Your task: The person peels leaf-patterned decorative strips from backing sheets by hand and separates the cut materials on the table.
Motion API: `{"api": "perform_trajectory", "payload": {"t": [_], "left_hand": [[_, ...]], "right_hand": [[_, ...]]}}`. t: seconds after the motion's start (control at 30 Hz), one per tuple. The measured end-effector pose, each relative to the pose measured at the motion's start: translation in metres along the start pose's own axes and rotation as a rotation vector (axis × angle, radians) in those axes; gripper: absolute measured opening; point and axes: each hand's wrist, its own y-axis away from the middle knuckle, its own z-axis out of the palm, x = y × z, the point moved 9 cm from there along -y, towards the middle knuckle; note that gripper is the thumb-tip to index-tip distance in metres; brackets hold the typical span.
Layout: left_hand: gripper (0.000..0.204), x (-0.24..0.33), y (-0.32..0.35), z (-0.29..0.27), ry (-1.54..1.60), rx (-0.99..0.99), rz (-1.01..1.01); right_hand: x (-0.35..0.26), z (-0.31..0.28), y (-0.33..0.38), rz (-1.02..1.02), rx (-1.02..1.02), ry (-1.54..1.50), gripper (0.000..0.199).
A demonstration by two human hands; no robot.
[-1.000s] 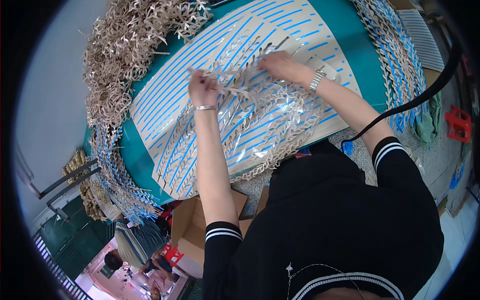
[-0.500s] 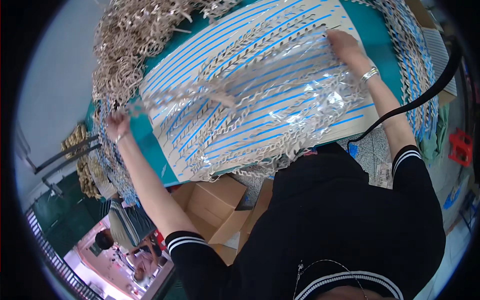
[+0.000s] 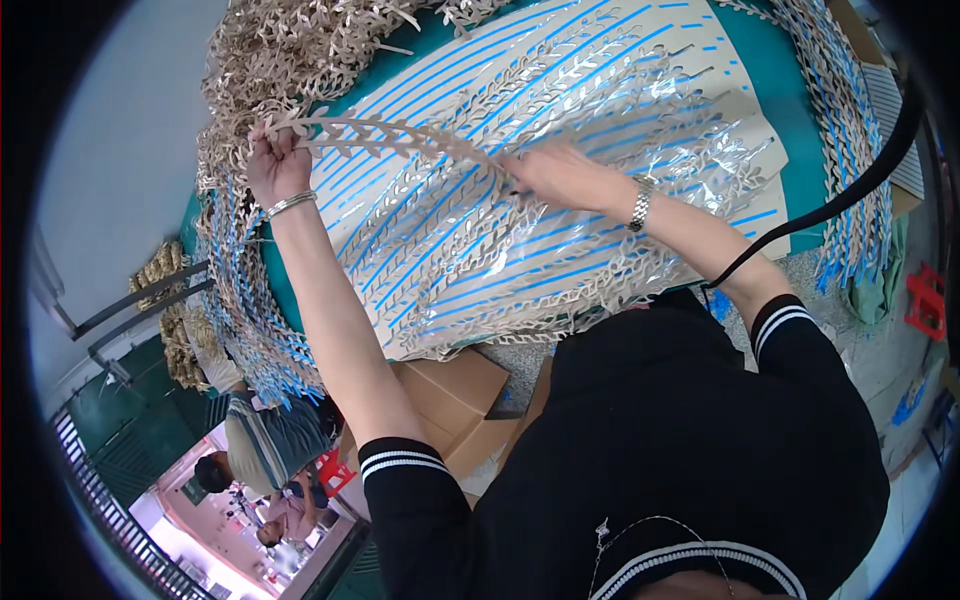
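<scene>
A beige leaf-shaped trim strip (image 3: 400, 133) stretches above the board between my two hands. Its left end is pinched in the closed fingers of my left hand (image 3: 280, 168), beside the big tangled pile of leaf trim (image 3: 290, 60). Over the middle of the board, my right hand (image 3: 565, 177) closes on the strip's other part; its fingertips are partly hidden. Below lies a cream board (image 3: 745, 100) marked with blue stripes. Many leaf strips (image 3: 590, 265) lie across it in slanted rows, with shiny clear plastic film (image 3: 665, 160) among them.
The teal table (image 3: 795, 140) shows around the board. Trim strips with blue ends hang over its left side (image 3: 250, 310) and right side (image 3: 850, 170). A black cable (image 3: 860, 190) crosses near my right arm. Below stand an open cardboard box (image 3: 450, 390) and a red stool (image 3: 925, 300). Two people sit far left.
My left hand has moved farther up and slightly right, toward the pile. My right hand has come left from the board's far right to its middle and now grips the strip.
</scene>
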Motion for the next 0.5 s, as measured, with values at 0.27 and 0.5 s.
{"api": "perform_trajectory", "payload": {"t": [0.27, 0.5], "left_hand": [[0.015, -0.002, 0.009, -0.044, -0.131, 0.259, 0.14], [0.016, -0.078, 0.01, 0.031, 0.074, -0.068, -0.268]], "right_hand": [[-0.006, -0.037, 0.004, -0.022, 0.143, 0.037, 0.048], [-0.01, -0.038, -0.049, 0.014, -0.074, -0.016, 0.075]]}}
